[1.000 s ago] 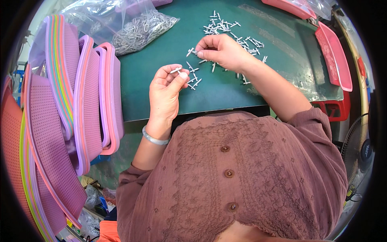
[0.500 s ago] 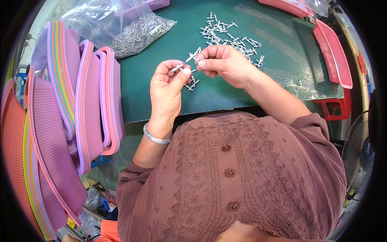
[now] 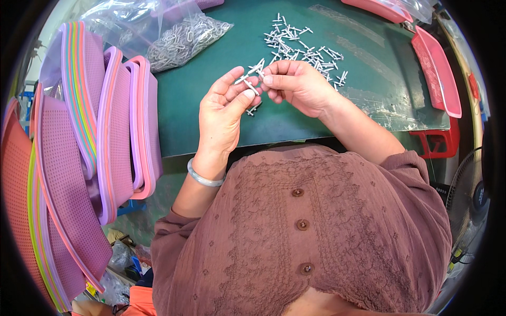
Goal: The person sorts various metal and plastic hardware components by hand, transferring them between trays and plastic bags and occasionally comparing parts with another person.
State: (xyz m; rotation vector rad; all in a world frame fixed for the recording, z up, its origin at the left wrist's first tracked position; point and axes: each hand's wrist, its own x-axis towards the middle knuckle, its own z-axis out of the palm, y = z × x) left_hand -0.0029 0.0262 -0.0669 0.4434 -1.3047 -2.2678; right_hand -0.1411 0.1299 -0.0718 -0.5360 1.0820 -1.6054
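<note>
My left hand, with a pale bangle on its wrist, is closed on a small silver pin-like piece between thumb and fingers. Close against it, my right hand pinches more of these silver pieces, which stick out past its fingertips toward the left hand. Whether the pieces in the two hands are joined cannot be made out. Below the fingers, a few similar pieces show, partly hidden by the left hand. Beyond my hands a loose scatter of silver pin-like pieces lies on the green tabletop.
A clear bag of oval metal links lies at the far left. Nested plastic baskets crowd the left side. A pink basket stands at the right edge, with a red stool below it and a fan nearer.
My left hand has opened its fingers somewhat and moved slightly right, closer to my right hand. The piece in its grip now points differently. My right hand has barely moved.
</note>
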